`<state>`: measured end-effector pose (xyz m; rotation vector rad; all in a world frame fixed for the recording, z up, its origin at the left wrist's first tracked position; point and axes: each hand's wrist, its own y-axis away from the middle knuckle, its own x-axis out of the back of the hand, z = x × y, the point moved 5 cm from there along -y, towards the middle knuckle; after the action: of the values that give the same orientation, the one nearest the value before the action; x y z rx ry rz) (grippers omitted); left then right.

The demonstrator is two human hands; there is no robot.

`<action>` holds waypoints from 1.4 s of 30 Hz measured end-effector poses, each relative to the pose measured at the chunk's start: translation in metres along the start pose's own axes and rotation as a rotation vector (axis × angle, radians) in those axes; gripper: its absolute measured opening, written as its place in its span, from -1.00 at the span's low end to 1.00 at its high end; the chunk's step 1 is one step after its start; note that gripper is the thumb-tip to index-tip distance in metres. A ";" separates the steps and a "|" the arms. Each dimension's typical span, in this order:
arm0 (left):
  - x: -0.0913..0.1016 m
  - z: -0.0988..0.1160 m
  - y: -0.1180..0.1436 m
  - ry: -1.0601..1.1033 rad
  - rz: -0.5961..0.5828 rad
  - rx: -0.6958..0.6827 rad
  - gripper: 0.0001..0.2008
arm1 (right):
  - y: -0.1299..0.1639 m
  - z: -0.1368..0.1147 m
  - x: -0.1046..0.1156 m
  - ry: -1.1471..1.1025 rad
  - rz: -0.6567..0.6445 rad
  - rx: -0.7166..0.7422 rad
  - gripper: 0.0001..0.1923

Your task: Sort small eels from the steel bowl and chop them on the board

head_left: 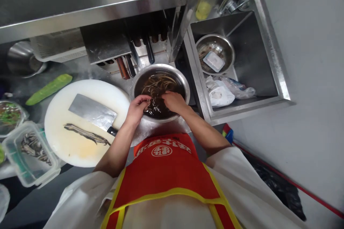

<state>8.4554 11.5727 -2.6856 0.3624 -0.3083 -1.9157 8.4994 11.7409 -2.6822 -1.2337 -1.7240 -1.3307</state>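
A steel bowl (186, 91) of dark water holds long thin brown strips (161, 83) that look like eel. Over the bowl's left side my left hand (139, 106) is closed, pinching one eel strip (147, 105) between thumb and fingers. My right hand (174, 102) reaches in from the right, fingers curled down at the water; whatever they hold is hidden. To the left, on a round white chopping board (61, 114), lie a cleaver (92, 111) and a few dark, flat eel strips (86, 134).
Left of the board are a green gourd-like vegetable (49, 88) and a plastic tub (16, 146) with more dark strips. Knives (122, 67) stand in a rack behind the bowl. A sink (258, 53) on the right holds a metal bowl (232, 55) and plastic bags (221, 94).
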 end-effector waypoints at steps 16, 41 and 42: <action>0.188 0.046 0.157 -0.011 0.656 -0.506 -0.66 | 0.020 0.004 -0.007 -0.329 0.313 0.101 -0.71; 0.369 -0.050 0.076 -0.420 1.003 0.155 -0.90 | 0.014 0.003 -0.008 -0.330 0.284 0.050 -0.77; 0.372 -0.049 0.075 -0.503 1.000 0.162 -0.91 | 0.013 0.003 -0.007 -0.328 0.275 0.043 -0.77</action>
<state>8.4097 11.1970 -2.7415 -0.1772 -0.8051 -0.9614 8.5137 11.7422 -2.6845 -1.6676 -1.7082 -0.9660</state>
